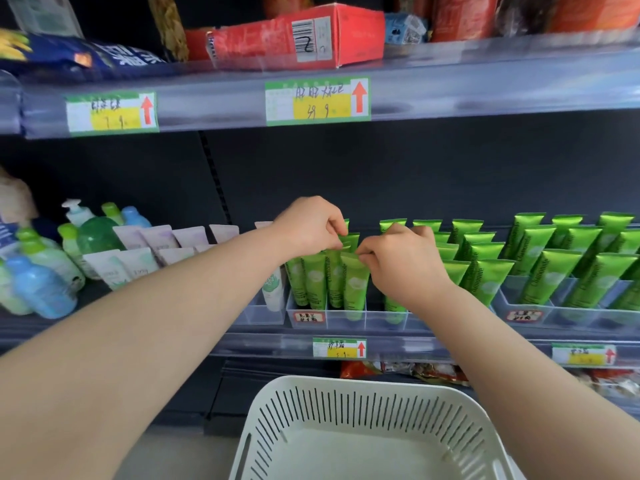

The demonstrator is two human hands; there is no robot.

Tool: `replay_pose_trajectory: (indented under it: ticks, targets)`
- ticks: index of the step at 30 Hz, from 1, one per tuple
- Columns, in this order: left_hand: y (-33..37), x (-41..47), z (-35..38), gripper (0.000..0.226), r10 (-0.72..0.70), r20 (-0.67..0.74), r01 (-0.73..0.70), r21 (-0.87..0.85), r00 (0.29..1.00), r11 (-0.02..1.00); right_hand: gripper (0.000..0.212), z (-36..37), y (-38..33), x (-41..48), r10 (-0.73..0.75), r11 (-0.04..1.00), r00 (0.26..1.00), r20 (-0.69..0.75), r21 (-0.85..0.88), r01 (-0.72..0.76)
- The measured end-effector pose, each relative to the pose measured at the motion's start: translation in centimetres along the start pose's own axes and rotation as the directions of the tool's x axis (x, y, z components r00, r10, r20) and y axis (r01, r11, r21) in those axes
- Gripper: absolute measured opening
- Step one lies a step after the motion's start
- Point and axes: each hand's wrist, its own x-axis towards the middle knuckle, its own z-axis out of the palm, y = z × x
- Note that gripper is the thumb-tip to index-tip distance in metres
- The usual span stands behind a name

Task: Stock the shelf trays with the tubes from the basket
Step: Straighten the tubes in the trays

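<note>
Head view: your left grip (308,223) pinches the crimped top of a rear green tube (350,241), your right grip (401,261) pinches the front tube (355,289). Both stand upright in the clear tray (325,320), directly below your hands. No tubes show in the basket (346,381).

1 basket (346,383), 2 hands (308,225) (405,263) (tubes (355,287) uncounted).

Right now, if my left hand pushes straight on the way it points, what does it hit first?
Probably the upright green plastic tubes just beyond your left hand; depth is unclear.
</note>
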Motion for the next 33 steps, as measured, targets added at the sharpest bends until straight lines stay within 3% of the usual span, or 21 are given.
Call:
replay_pose_trajectory:
  ticks: [9, 14, 27, 30, 33]
  targets:
    - [0.8, 0.1, 0.9, 0.032, -0.020, 0.038, 0.014, 0.155, 0.999, 0.988, 0.024, -0.4, 0.2, -0.6, 0.005, 0.998, 0.999, 0.038, 0.065, -0.008]
    - [1.4, 0.3, 1.1, 0.034, 0.004, -0.027, -0.002, 0.102, 1.000, 0.995, 0.026, -1.2, 1.1, -0.7, 0.030, 0.999, 0.999, -0.031, 0.046, -0.029]
    - [1.8, 0.5, 1.5, 0.032, 0.018, -0.013, -0.018, -0.042, 1.000, 0.999, 0.027, -0.9, 1.6, -1.5, 0.060, 0.993, 0.998, 0.035, 0.099, -0.063]
    - [1.4, 0.7, 0.9, 0.025, -0.009, -0.094, -0.002, -0.113, 0.996, 0.994, 0.027, -0.9, 1.7, -1.4, 0.061, 0.992, 0.997, 0.038, 0.111, -0.065]
    - [1.0, 1.1, 0.5, 0.024, -0.039, -0.150, 0.030, -0.062, 0.988, 0.998, 0.027, -0.8, 1.8, -1.4, 0.066, 0.989, 0.997, 0.045, 0.128, -0.071]
